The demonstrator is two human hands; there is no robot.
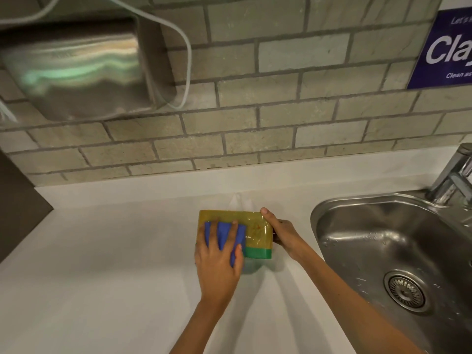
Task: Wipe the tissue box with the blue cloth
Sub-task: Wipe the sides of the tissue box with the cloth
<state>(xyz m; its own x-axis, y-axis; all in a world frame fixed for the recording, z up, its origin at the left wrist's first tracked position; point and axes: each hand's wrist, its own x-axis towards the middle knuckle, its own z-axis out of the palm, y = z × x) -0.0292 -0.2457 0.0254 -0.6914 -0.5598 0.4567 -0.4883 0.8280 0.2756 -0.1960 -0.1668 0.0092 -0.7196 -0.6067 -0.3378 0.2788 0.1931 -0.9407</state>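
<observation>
The left hand [217,254] lies palm-down with fingers spread, pressing the blue cloth [229,235] flat against the left portion of the tissue box [255,231]. The cloth covers the box's left half and hangs over its near edge. The right hand [283,232] grips the box's right end, thumb hooked over the far top corner, remaining fingers wrapped around the side. The box is a yellow plastic-wrapped pack with a green band along its near edge, a white tissue protruding at its far side. It rests on the white countertop [115,264], left of the stainless steel sink [383,238]. A faucet [454,175] stands at the sink's far corner.
</observation>
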